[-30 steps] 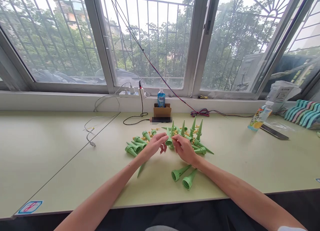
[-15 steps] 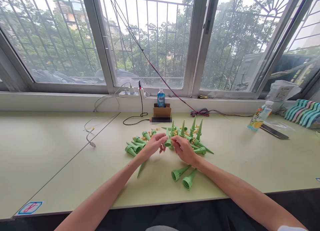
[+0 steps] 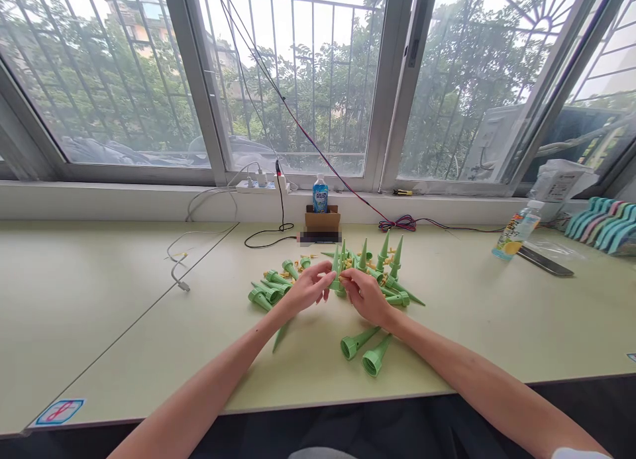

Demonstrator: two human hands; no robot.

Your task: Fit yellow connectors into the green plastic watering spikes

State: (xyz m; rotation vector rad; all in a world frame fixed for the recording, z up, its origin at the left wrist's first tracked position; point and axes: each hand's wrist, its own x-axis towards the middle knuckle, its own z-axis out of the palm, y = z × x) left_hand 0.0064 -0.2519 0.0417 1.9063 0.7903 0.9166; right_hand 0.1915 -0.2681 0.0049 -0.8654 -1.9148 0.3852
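My left hand (image 3: 311, 285) is closed around a green plant watering spike (image 3: 335, 270), its point up. At the spike's right side, my right hand (image 3: 366, 296) pinches a small yellow valve (image 3: 342, 278), partly hidden by the fingers. Several more green spikes (image 3: 272, 292) lie in a group by my left hand, while others (image 3: 396, 263) stand or lie behind and beside my right hand. Small yellow valves are scattered among them. Two loose spikes (image 3: 373, 359) rest nearer the table's front edge, open threaded ends toward me.
Behind the spikes stand a small cardboard box (image 3: 322, 220) and a blue-labelled bottle (image 3: 320, 195). A white cable (image 3: 179, 273) lies on the left. To the right are a drink bottle (image 3: 517, 232), a phone (image 3: 545, 261) and a row of hangers (image 3: 603, 226).
The held spike has turned more upright, its wide end now less toward me, and my left fingers have shifted on it. My right hand stays close against its side.
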